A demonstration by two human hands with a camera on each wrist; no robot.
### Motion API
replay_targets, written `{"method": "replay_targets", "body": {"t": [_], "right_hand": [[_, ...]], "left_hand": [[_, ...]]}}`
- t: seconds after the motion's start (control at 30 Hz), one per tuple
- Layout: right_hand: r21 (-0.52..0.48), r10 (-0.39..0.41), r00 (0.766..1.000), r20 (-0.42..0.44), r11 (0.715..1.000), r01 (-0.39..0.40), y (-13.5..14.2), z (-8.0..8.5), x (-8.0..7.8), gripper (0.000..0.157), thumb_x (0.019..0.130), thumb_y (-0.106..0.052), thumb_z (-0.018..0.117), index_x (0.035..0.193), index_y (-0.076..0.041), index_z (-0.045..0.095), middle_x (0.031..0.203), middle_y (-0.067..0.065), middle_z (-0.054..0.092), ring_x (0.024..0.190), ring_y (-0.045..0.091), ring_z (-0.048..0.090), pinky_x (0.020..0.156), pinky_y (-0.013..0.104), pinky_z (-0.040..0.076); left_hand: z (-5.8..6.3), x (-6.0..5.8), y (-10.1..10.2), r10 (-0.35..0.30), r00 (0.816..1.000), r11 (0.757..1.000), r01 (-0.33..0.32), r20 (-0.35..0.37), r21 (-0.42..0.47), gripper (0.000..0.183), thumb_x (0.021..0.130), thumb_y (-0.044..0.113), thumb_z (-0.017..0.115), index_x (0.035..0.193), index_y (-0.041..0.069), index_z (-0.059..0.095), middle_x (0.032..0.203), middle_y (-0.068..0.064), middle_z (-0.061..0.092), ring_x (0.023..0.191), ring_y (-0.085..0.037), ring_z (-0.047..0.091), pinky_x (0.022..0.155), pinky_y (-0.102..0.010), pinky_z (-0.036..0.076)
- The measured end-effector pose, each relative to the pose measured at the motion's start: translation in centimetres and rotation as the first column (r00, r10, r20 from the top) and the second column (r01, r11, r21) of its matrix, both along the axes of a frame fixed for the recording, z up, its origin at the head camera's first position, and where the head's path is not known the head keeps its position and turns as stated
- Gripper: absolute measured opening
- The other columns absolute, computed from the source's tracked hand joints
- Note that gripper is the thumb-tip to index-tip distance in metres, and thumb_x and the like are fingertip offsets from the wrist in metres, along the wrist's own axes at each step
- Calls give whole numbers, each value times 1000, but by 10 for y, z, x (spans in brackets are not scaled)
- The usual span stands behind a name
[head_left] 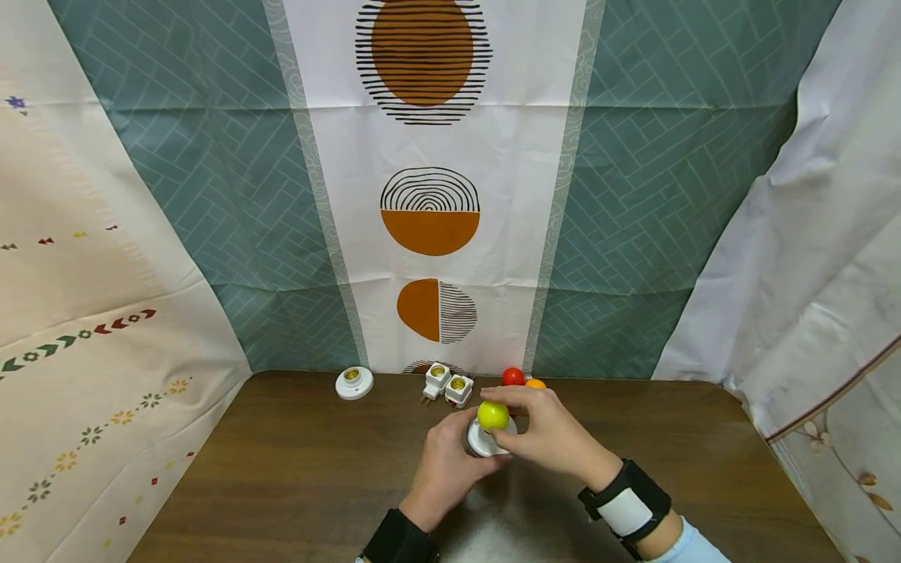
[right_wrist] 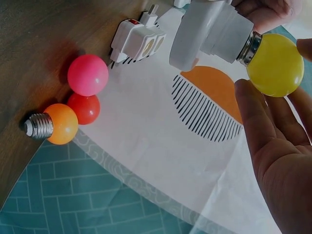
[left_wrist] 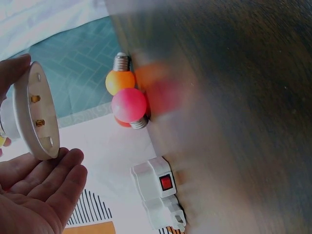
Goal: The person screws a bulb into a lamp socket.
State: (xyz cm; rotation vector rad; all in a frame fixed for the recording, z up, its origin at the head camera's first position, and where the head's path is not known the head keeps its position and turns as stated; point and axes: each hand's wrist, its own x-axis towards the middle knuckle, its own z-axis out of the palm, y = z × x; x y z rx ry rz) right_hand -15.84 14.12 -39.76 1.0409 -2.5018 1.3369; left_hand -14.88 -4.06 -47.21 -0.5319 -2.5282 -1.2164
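Above the brown table, my left hand (head_left: pixel 450 452) grips a white round-based lamp holder (head_left: pixel 483 444) by its rim. The left wrist view shows the holder's hollow underside (left_wrist: pixel 46 114) with two brass screws. A yellow light bulb (right_wrist: pixel 277 66) sits with its metal screw base at the mouth of the holder, part of the thread still showing. The fingers and thumb of my right hand (head_left: pixel 545 430) pinch the bulb's round glass from its sides.
Behind the hands lie loose bulbs: pink (right_wrist: pixel 87 74), red (right_wrist: pixel 84 108) and orange (right_wrist: pixel 63 124). Two white plug-in sockets (head_left: pixel 436 378) stand left of them, one with a red switch (left_wrist: pixel 166 182). Another lamp holder (head_left: pixel 354 383) rests farther left, by the hanging cloth (head_left: pixel 296 328).
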Motion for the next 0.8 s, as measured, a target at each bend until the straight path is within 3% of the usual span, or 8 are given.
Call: {"method": "replay_targets", "body": {"t": [0.13, 0.3, 0.6, 0.8], "right_hand": [[-8, -4, 1000, -3, 1000, 4, -1, -1, 0, 47, 75, -10, 74, 119, -20, 61, 113, -14, 58, 99, 8, 55, 80, 27, 46], [-9, -21, 999, -26, 1000, 21, -1, -3, -1, 44, 75, -14, 76, 117, -21, 63, 111, -10, 60, 98, 8, 55, 79, 29, 47], [-17, -131, 990, -57, 991, 130, -3, -5, -1, 40, 73, -31, 78, 111, -23, 66, 105, -12, 62, 91, 6, 56, 75, 34, 49], [-13, -164, 985, -50, 986, 164, -2, -7, 0, 48, 69, -41, 79, 112, -29, 63, 108, -18, 59, 93, 4, 55, 77, 33, 48]], "left_hand": [[0, 1, 0, 3, 1000, 1000, -3, 6, -3, 66, 65, 49, 79, 122, 23, 56, 110, 13, 55, 95, -5, 52, 81, -27, 44], [0, 1, 0, 8, 1000, 1000, -8, 9, -10, 67, 65, 49, 80, 121, 23, 56, 109, 13, 56, 95, -5, 52, 81, -27, 44], [0, 0, -1, -2, 1000, 1000, 2, -2, -7, 66, 65, 47, 80, 121, 23, 56, 108, 13, 56, 93, -5, 52, 80, -27, 44], [0, 1, -1, -14, 1000, 1000, 14, 0, 18, 66, 64, 45, 81, 120, 23, 56, 108, 13, 56, 94, -9, 55, 81, -28, 45]]}}
